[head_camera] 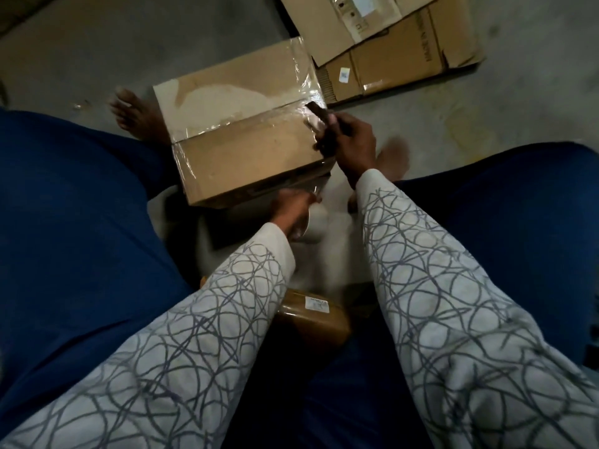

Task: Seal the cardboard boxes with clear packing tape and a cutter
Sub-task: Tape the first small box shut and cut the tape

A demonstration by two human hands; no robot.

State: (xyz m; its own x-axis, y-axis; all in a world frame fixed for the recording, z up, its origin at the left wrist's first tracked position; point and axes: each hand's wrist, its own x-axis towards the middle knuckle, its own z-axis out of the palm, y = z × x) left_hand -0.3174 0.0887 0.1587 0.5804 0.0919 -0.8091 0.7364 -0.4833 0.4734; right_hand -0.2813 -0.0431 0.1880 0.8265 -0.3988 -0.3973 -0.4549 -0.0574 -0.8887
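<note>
Two pale sleeves (227,303) scrawled with grey loops reach forward over knees in blue trousers (81,222), and a small brown parcel (314,315) with a white label lies between them, close to the body. Beyond it the left hand (291,205), blurred, is curled round a roll of clear tape (306,226) just below the near right corner of the cardboard box (243,124), with a strip of tape stretched from that corner down to the roll. The box sits on the concrete floor (486,108) between the person's bare feet (136,115), its flaps closed and glossy tape running along the centre seam and over the far and right edges. At its right edge the right hand (353,137) grips a dark cutter (319,113), tip touching the tape near the seam's end. Flattened cartons (389,43) lie on the floor beyond.
</note>
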